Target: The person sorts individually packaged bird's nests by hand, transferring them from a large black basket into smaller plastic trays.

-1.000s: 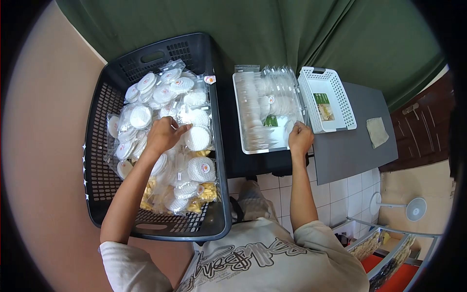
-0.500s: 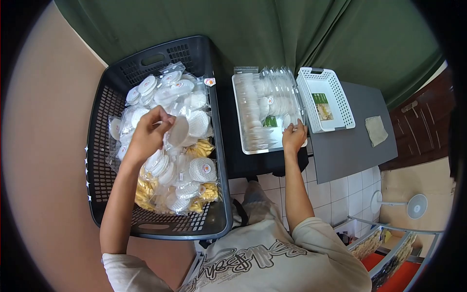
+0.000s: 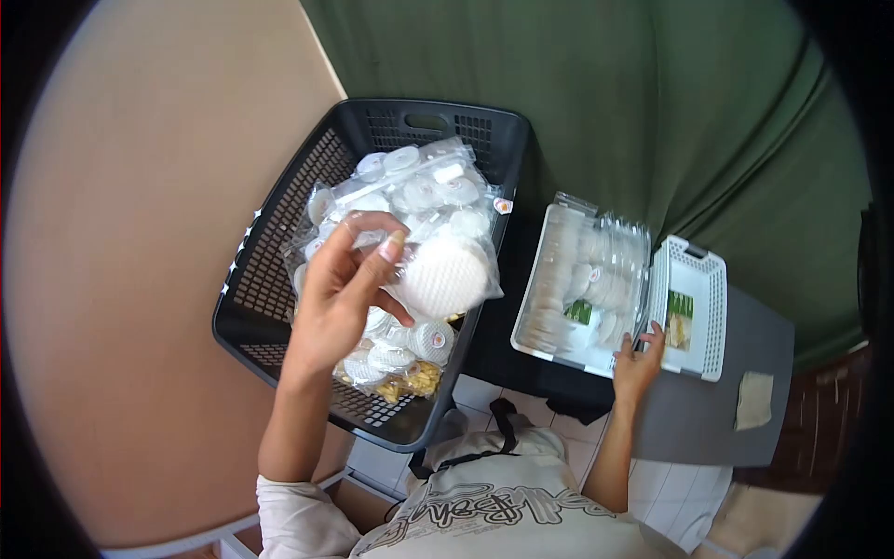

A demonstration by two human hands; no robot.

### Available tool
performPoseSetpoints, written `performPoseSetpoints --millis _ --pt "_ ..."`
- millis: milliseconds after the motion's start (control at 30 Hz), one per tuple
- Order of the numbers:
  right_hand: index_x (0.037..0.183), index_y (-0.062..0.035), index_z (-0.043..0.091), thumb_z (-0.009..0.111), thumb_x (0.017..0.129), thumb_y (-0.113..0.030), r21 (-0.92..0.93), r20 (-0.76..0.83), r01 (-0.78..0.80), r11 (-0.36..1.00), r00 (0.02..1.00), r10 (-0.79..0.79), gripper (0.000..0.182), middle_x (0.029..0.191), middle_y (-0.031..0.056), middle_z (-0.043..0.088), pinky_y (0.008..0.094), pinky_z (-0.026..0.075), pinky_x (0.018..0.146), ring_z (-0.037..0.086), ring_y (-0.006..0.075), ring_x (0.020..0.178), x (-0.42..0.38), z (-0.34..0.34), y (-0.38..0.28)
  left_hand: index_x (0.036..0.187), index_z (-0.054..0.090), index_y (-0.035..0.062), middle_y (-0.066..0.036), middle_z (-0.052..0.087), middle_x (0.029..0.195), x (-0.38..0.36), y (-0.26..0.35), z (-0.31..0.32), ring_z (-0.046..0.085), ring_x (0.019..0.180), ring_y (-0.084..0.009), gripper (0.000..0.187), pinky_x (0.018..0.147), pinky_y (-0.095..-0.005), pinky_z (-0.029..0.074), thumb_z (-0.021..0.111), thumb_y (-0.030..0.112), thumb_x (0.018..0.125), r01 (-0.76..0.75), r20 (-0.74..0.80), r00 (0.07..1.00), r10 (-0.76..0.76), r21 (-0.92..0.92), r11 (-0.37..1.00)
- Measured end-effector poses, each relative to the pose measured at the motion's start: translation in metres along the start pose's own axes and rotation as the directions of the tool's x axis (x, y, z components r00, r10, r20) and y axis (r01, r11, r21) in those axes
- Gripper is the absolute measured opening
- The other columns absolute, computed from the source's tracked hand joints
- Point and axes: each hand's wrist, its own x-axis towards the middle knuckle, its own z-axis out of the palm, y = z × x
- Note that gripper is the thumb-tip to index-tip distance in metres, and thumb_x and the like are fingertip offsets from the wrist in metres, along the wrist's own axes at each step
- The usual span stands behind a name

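My left hand (image 3: 346, 296) is closed, thumb against fingers, on the edge of a clear plastic packet (image 3: 447, 277). Inside that packet is a round white disc with a dimpled surface, held up over the black basket (image 3: 250, 321). Many similar packets of white discs (image 3: 419, 191) are heaped in the basket below. My right hand (image 3: 639, 363) has its fingers apart at the front right corner of the white tray (image 3: 531, 317), beside the white basket's edge. In the tray, clear packets (image 3: 605, 270) stand in two rows; whether my fingertips touch the nearest one is hard to tell.
Yellow pieces in bags (image 3: 421, 380) lie low in the black basket. A white slotted basket (image 3: 715, 317) with a green printed card (image 3: 680, 320) stands right of the tray on a grey table (image 3: 689, 433). A folded cloth (image 3: 754, 401) lies farther right. A green curtain (image 3: 587, 112) hangs behind.
The head view has turned, shifting the scene right and down. My left hand has lifted the packet nearer to the camera. My right hand's fingers have spread at the tray's edge.
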Motion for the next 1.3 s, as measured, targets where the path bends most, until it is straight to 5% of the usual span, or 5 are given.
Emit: performPoseSetpoints --millis 400,567,767,867,1300 --pt "0.128 0.0074 0.060 0.074 0.085 0.000 0.884 0.466 -0.298 0.360 0.530 -0.708 0.046 0.125 0.0181 0.067 0.0370 0.053 0.099 0.064 0.0267 0.121 0.071 -0.058 -0.226 0.113 0.058 0.0029 -0.006 0.060 0.073 -0.038 -0.050 0.142 0.049 0.056 -0.0069 0.030 0.048 -0.0213 0.033 0.045 0.029 0.108 0.219 0.337 0.941 -0.041 -0.510 0.831" --pt "0.100 0.0040 0.074 0.078 0.078 0.001 0.872 0.477 0.121 0.474 0.010 -0.879 0.022 0.096 0.0159 0.076 0.0403 0.053 0.098 0.073 0.0262 0.103 0.088 -0.053 -0.248 0.110 0.055 0.0010 -0.016 0.062 0.073 -0.041 -0.091 0.178 0.057 0.059 -0.0233 0.037 0.058 -0.0354 0.048 0.047 0.037 0.105 0.459 0.525 0.848 0.076 -0.797 0.393" --pt "0.089 0.0013 0.075 0.075 0.081 0.000 0.833 0.551 0.035 0.552 0.035 -0.834 0.008 0.079 0.0101 0.073 0.0279 0.052 0.068 0.069 0.0159 0.074 0.099 -0.062 -0.249 0.106 0.060 -0.0011 -0.011 0.064 0.087 -0.033 -0.063 0.155 0.063 0.084 -0.0218 0.051 0.077 -0.0336 0.051 0.037 0.044 0.110 0.101 -0.031 0.994 -0.101 -0.026 0.995" --pt "0.088 0.0011 0.075 0.075 0.083 -0.001 0.817 0.570 0.070 0.573 0.061 -0.819 0.006 0.077 0.0087 0.072 0.0272 0.051 0.066 0.067 0.0133 0.071 0.099 -0.057 -0.249 0.101 0.061 -0.0016 -0.007 0.063 0.087 -0.031 -0.053 0.142 0.060 0.082 -0.0159 0.046 0.076 -0.0291 0.049 0.042 0.039 0.110 -0.368 -0.118 0.926 0.360 -0.063 0.928" --pt "0.088 0.0042 0.068 0.073 0.085 -0.002 0.875 0.449 0.249 0.415 -0.096 -0.888 0.008 0.073 0.0139 0.066 0.0341 0.050 0.061 0.066 0.0250 0.066 0.076 -0.037 -0.265 0.074 0.059 -0.0034 -0.010 0.053 0.061 -0.027 -0.033 0.149 0.051 0.053 -0.0214 0.021 0.051 -0.0335 0.038 0.064 0.004 0.094 -0.467 -0.027 0.854 0.520 0.404 0.787"
